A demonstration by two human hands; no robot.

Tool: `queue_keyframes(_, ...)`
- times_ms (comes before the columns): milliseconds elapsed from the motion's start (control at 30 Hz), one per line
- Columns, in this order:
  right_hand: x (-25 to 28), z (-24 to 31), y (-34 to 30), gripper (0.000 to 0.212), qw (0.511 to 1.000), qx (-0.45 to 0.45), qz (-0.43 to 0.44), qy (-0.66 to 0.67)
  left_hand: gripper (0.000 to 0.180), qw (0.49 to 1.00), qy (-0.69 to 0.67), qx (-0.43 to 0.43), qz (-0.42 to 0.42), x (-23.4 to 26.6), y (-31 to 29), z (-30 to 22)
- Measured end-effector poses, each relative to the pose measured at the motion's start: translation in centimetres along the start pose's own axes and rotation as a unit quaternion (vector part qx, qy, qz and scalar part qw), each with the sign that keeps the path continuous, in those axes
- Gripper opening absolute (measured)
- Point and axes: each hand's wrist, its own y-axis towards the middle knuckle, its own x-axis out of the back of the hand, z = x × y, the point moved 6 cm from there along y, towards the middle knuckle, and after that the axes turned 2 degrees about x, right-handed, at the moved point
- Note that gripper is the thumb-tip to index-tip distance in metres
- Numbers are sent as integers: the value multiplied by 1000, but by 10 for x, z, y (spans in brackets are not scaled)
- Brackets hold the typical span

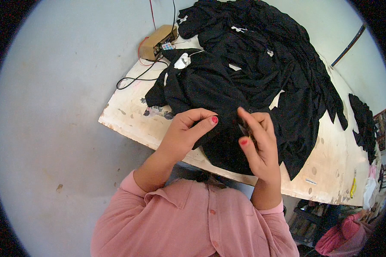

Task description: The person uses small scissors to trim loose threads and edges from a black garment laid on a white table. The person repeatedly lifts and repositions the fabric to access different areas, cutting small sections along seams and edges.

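Observation:
A large heap of black cloth (244, 92), which looks like garments, is spread over the pale wooden table. My left hand (186, 130) pinches its near part between thumb and forefinger; the other fingers are curled beneath. Across a small gap, my right hand (261, 143) holds a small dark pointed metal tool (243, 129), apparently thread snips, between thumb and fingers. Its tip is toward the cloth, but dark on dark hides whether it touches. Small white tags (238, 29) show here and there on the heap.
At the far left a brown box (158, 42) stands with red and black wires, near a black cable (135, 79) and a white object (182, 61). The wooden tabletop (326, 175) has a yellow strip (353, 187) at right. More black cloth (363, 122) lies at the right edge.

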Motion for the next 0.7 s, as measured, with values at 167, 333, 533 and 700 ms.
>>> queue_keyframes(167, -1, -3, -4, 40, 979, 94, -50, -171, 15, 997, -81, 8, 18, -4, 0, 2)
queue_keyframes(333, -11, 5, 3, 39, 954, 173, -43, -242, 16, 997, -61, 7, 42, -3, 5, -2)
queue_keyframes(533, -7, -1, 7, 32, 973, 88, -136, -165, 17, 999, -26, -6, 19, -1, 7, 3)
queue_keyframes(700, -24, -6, 10, 22, 991, 48, -85, -91, 19, 996, 66, -52, 34, -4, 5, -7)
